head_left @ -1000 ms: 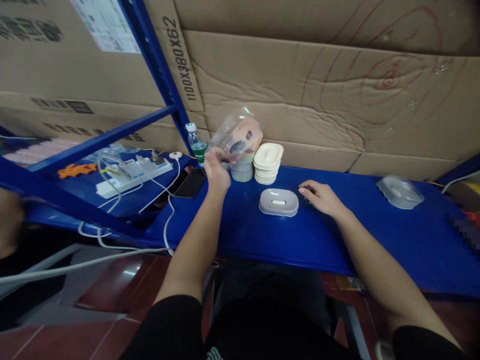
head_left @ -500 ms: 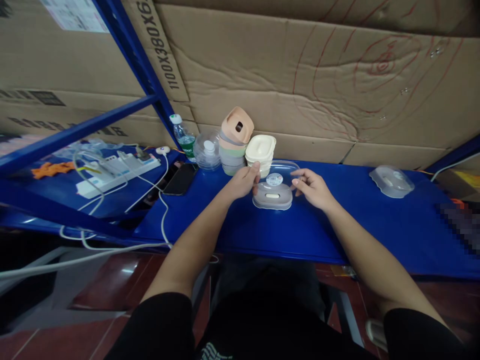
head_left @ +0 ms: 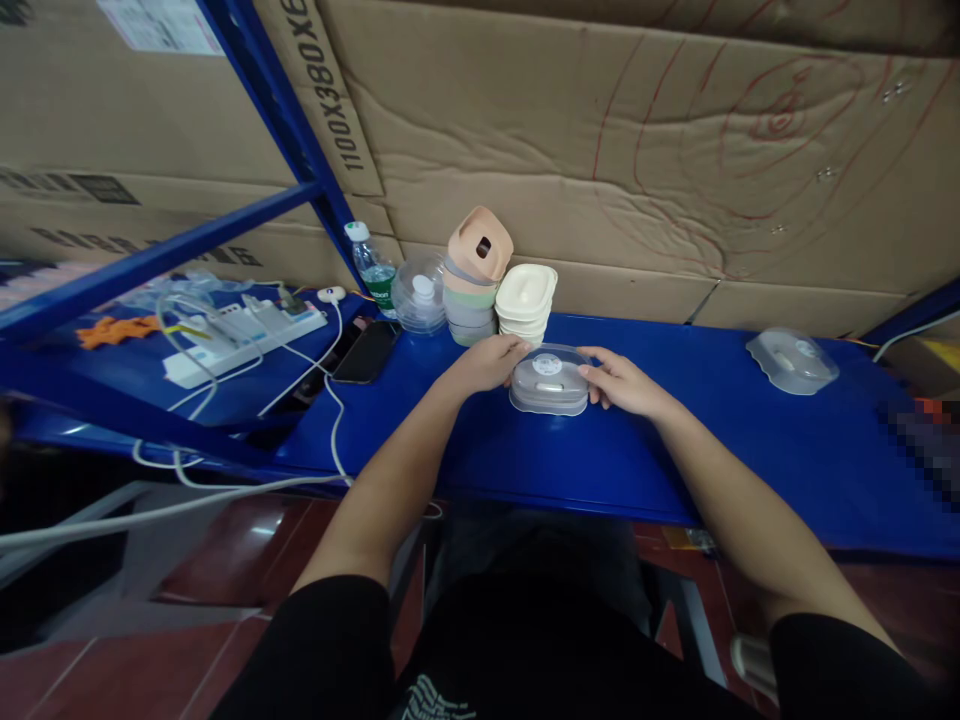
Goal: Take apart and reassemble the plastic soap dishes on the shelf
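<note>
Your left hand and right hand grasp opposite ends of the clear cover, over the grey dish about midway between the worktop's front and back edges. Ease it down level, pressing both ends evenly. The cream stack by the back edge crowds your left hand; another covered dish sits toward the back right corner.

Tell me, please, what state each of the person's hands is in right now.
Left hand: closed on the left end of the clear plastic cover.
Right hand: closed on the cover's right end.
</note>
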`<state>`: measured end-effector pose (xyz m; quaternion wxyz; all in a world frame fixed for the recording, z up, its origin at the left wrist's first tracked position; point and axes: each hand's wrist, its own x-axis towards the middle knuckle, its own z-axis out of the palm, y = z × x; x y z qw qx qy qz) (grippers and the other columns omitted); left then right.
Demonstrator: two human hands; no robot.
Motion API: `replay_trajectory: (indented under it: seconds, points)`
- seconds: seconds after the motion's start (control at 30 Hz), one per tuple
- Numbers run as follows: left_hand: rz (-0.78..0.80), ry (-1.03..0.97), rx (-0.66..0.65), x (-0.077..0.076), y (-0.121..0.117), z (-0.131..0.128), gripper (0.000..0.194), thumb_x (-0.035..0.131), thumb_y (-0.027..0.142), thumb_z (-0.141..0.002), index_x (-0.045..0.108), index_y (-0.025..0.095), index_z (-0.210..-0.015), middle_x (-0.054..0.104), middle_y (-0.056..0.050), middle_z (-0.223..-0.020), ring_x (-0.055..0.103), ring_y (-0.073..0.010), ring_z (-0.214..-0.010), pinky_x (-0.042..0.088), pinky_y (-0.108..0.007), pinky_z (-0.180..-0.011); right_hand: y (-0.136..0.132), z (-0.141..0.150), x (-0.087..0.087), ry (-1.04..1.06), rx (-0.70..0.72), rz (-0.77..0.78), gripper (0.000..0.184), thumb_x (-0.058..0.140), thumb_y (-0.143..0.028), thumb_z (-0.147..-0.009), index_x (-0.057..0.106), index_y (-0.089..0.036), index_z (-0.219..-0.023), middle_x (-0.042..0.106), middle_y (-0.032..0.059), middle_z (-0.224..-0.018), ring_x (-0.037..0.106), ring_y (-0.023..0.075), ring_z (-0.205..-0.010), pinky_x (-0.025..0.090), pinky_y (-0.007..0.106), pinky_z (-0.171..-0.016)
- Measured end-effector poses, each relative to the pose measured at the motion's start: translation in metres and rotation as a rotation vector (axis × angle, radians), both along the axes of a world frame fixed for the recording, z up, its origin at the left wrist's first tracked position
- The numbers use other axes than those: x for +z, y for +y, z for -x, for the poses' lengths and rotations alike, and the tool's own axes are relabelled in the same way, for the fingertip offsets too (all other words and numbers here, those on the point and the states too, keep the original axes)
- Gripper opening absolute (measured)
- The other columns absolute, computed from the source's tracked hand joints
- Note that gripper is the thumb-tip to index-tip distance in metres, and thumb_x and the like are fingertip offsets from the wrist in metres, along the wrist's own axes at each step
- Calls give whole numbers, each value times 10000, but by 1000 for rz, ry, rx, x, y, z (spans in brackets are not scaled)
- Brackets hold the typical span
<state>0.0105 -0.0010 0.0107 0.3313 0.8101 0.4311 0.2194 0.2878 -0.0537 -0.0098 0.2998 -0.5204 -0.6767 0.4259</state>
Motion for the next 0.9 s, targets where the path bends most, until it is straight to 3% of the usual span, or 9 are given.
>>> replay_trajectory:
  seconds: [0.07,0.17,0.4,0.53,0.63,0.7,0.8,0.9]
  points:
    - [-39,124,-8,-1,1,1,452,358,477,-1059,631,191,-840,659,-16,-605,636,-177,-604,434,-311,-636,-1,0,-1,-88,39,-24,681,600,-534,-999,480,-129,-1533,692,6,-648,619,167,-523,502,298,-505]
    - [-74,261,-16,-5,2,0,424,361,461,-1050,621,202,-837,663,-11,-616,633,-178,-615,416,-310,-644,-2,-1,-1,-212,93,-125,669,568,-535,-1021,481,-135,-1550,719,25,-692,684,197,-641,549,331,-620]
    - [-106,242,-12,-12,3,-3,402,390,426,-1046,644,208,-823,647,-20,-600,624,-191,-595,437,-319,-666,0,-7,0,-331,120,-191,688,503,-625,-1028,485,-198,-1566,748,28,-743,726,234,-701,573,386,-700]
    - [-173,278,46,-14,1,-9,414,381,412,-1064,682,190,-886,738,-85,-794,705,-246,-793,500,-357,-804,0,-11,4,-530,41,-340,686,509,-698,-993,569,-247,-1506,780,109,-1058,739,315,-983,579,489,-886]
    - [-268,386,90,-20,-1,-15,444,336,407,-1085,704,174,-1000,773,-135,-1037,722,-272,-993,517,-370,-903,-2,-12,6,-573,-10,-474,732,517,-718,-974,537,-252,-1538,676,164,-1370,620,393,-1289,498,583,-1076]
    - [-330,449,106,-24,-2,-19,459,315,402,-1095,709,168,-1058,768,-149,-1107,720,-268,-1044,521,-361,-930,-3,-9,4,-542,39,-524,767,546,-716,-959,478,-275,-1583,554,159,-1543,507,408,-1428,422,606,-1168]
    - [-369,470,125,-30,-3,-23,479,301,403,-1104,710,152,-1104,763,-169,-1136,725,-283,-1063,522,-371,-941,-4,-2,-1,-520,189,-548,802,601,-718,-928,449,-312,-1602,400,136,-1677,387,412,-1523,345,615,-1227]
    - [-340,421,137,-32,-3,-25,511,282,430,-1110,716,159,-1112,771,-157,-1152,724,-279,-1101,514,-363,-967,0,2,-8,-546,252,-536,811,630,-713,-914,456,-320,-1601,349,143,-1704,353,425,-1538,334,623,-1225]
